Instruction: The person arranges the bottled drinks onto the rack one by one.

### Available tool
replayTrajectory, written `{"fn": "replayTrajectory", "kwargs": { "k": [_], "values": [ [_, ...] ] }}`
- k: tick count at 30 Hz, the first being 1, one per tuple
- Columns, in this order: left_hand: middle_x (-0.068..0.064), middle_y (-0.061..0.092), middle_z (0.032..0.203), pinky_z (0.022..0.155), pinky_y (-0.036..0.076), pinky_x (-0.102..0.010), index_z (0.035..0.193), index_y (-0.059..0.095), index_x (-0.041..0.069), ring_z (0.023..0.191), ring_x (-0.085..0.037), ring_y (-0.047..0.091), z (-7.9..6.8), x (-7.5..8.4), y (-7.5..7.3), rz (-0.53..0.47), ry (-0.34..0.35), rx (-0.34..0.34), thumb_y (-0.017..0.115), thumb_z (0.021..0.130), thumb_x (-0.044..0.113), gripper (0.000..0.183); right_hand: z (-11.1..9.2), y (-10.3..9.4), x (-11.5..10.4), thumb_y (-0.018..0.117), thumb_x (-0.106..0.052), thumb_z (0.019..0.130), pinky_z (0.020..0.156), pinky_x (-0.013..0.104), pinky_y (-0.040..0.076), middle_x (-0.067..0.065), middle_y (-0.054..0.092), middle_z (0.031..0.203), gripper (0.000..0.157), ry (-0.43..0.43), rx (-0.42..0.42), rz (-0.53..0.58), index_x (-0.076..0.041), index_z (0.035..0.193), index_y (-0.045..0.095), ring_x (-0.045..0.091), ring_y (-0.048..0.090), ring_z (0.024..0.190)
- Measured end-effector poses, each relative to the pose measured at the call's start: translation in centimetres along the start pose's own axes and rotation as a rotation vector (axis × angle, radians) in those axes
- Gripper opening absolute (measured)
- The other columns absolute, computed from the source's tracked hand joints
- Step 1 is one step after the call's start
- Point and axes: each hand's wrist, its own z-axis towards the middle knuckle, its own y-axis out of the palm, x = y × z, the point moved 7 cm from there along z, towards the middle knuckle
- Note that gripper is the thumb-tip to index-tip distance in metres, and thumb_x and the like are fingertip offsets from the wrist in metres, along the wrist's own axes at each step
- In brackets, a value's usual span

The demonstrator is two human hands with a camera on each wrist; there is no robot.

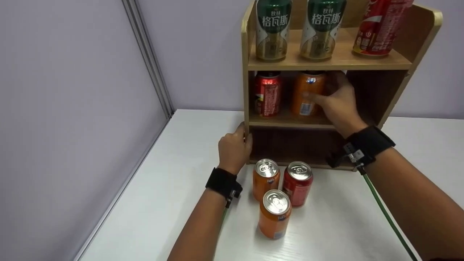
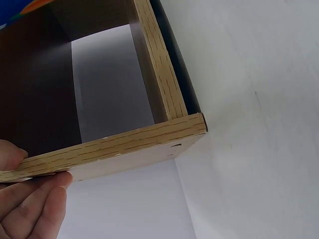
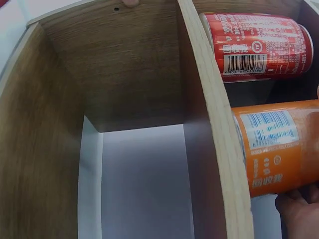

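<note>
An orange soda can [image 1: 303,92] stands on the middle level of the wooden shelf unit [image 1: 290,124], with my right hand [image 1: 342,103] round it. The thumb lies across the can's front; the other fingers are mostly hidden beside and behind it. In the right wrist view the orange can [image 3: 279,144] shows its barcode, next to a red can [image 3: 259,47]. My left hand [image 1: 233,150] grips the unit's left side panel low down. Thumb and fingers pinch the panel edge [image 2: 104,148] in the left wrist view.
Two green-and-gold cans [image 1: 273,30] and a red can [image 1: 378,29] stand on the top level. In front of the unit, on the white table [image 1: 174,174], are two orange cans [image 1: 274,217] and a red can [image 1: 298,185]. A partition wall [image 1: 72,108] rises at left.
</note>
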Motion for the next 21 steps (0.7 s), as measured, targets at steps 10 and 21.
{"fn": "replayTrajectory", "kwargs": {
  "k": [10,21],
  "values": [
    [-0.007,0.067,0.065,0.045,0.048,-0.036,0.102,0.070,0.004,0.051,-0.021,0.063,0.0,-0.2,-0.2,0.002,-0.020,-0.014,0.068,0.088,0.016,0.019,-2.0,-0.9,-0.6,0.083,-0.005,0.076,0.102,0.031,0.039,0.014,0.043,0.141,0.080,-0.046,-0.022,0.075,-0.006,0.142,0.038,0.026,0.045,0.130],
    [-0.007,0.070,0.070,0.048,0.050,-0.037,0.099,0.069,0.005,0.054,-0.022,0.065,0.2,-0.2,0.2,-0.003,-0.038,-0.038,0.068,0.088,0.016,0.015,-4.8,-1.4,-1.2,0.080,-0.001,0.077,0.102,0.031,0.038,0.015,0.039,0.144,0.078,-0.104,-0.061,0.076,-0.003,0.143,0.038,0.029,0.044,0.130]
  ]
}}
